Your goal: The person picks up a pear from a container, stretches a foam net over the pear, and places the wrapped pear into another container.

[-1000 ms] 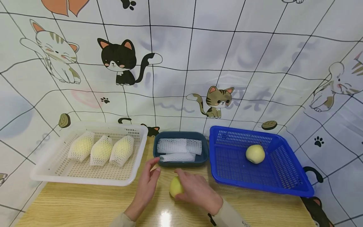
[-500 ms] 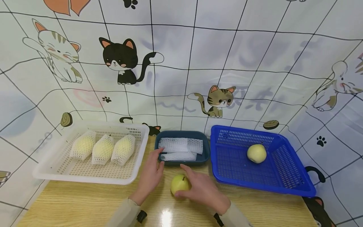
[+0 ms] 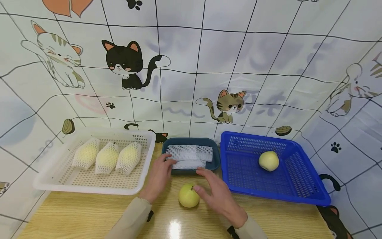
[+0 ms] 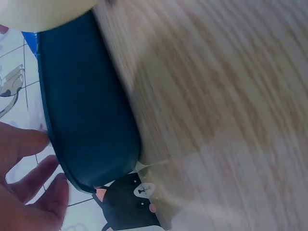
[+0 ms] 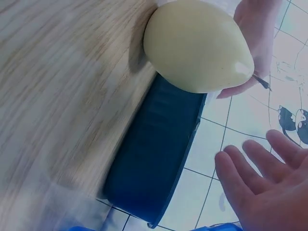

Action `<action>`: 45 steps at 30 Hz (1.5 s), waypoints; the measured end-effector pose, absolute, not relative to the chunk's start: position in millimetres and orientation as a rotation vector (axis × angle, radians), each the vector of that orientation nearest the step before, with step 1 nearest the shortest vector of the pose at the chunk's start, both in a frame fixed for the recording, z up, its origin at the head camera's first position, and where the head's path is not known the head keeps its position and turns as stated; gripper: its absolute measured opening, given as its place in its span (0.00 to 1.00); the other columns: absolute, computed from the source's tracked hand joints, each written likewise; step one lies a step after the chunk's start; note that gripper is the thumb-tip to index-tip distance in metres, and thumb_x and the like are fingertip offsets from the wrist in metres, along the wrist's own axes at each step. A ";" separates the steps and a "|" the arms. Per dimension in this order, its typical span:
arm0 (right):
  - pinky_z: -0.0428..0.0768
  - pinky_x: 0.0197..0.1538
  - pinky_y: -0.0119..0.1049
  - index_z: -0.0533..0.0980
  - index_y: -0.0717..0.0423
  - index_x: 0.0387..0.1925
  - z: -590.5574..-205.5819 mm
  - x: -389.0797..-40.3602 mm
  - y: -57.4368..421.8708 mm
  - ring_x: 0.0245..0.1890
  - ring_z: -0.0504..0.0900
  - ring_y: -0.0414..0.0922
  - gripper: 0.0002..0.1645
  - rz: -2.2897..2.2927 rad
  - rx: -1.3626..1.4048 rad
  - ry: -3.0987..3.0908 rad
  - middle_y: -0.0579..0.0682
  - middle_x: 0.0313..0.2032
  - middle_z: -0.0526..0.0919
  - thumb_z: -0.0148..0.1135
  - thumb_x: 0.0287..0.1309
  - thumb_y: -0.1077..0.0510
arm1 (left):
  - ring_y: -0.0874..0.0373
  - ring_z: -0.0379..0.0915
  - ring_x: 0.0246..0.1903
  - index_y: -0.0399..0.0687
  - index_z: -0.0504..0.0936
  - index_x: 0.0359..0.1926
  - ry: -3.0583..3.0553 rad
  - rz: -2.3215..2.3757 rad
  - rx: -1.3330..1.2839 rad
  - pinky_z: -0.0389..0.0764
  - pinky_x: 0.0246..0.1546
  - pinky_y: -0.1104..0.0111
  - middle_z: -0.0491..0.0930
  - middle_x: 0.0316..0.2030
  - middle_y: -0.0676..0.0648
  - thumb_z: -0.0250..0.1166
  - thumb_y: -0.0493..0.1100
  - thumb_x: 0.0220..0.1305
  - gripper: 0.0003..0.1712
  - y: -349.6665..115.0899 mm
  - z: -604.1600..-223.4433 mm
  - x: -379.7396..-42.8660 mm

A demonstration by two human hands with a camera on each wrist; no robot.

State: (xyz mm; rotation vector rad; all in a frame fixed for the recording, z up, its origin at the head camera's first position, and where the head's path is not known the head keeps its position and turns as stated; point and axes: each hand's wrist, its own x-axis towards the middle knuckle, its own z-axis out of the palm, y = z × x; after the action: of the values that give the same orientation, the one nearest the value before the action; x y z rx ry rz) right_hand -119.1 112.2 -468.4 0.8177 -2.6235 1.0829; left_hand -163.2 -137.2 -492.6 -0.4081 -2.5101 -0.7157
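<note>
A yellow-green pear (image 3: 189, 196) with a short dark stem stands on the wooden table, in front of a small dark teal tray (image 3: 191, 172). White foam net sleeves (image 3: 189, 152) lie in that tray. My left hand (image 3: 159, 176) reaches over the tray's left end, its fingertips at the end of the nearer sleeve. The left wrist view shows the thumb and fingers loosely bent and apart at the tray's rim. Just right of the pear, my right hand (image 3: 219, 196) is spread; the right wrist view shows its fingers (image 5: 257, 168) extended, holding nothing.
At the left, a white basket (image 3: 89, 190) holds three pears (image 3: 106, 158) in foam nets. A blue basket (image 3: 241, 172) at the right contains one bare pear (image 3: 269, 161). Behind everything hangs a cat-printed cloth (image 3: 185, 66).
The right hand has let go of the pear and drawn off to the right, leaving it upright on the table. My left hand has moved forward to the tray's left end.
</note>
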 end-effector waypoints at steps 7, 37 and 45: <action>0.82 0.54 0.43 0.76 0.52 0.63 -462.1 -122.4 112.1 0.63 0.78 0.49 0.20 1.230 0.828 -2.410 0.51 0.68 0.77 0.59 0.73 0.54 | 0.44 0.71 0.45 0.44 0.88 0.41 -2.343 -0.889 -0.311 0.77 0.44 0.54 0.75 0.46 0.39 0.68 0.28 0.65 0.09 -138.1 -483.3 -165.1; 0.80 0.53 0.31 0.81 0.59 0.49 -417.6 -153.5 102.8 0.50 0.83 0.46 0.13 1.649 0.301 -2.332 0.52 0.47 0.83 0.67 0.70 0.55 | 0.59 0.74 0.47 0.33 0.79 0.44 -1.788 -1.809 -0.484 0.77 0.42 0.72 0.78 0.45 0.40 0.58 0.18 0.59 0.15 -109.4 -450.9 -99.0; 0.80 0.51 0.32 0.81 0.58 0.48 -411.9 -152.1 104.1 0.49 0.83 0.44 0.10 1.816 0.455 -2.285 0.52 0.46 0.85 0.65 0.71 0.57 | 0.47 0.68 0.63 0.30 0.79 0.51 -1.697 -1.980 -0.997 0.70 0.65 0.63 0.74 0.58 0.33 0.39 0.20 0.55 0.28 -124.4 -452.9 -102.5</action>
State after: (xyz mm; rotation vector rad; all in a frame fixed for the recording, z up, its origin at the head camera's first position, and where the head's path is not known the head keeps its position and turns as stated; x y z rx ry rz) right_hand -152.1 104.1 -411.9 0.4546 -2.2854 1.8160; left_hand -102.5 -124.4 -452.9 -0.9974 -1.6975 -1.9800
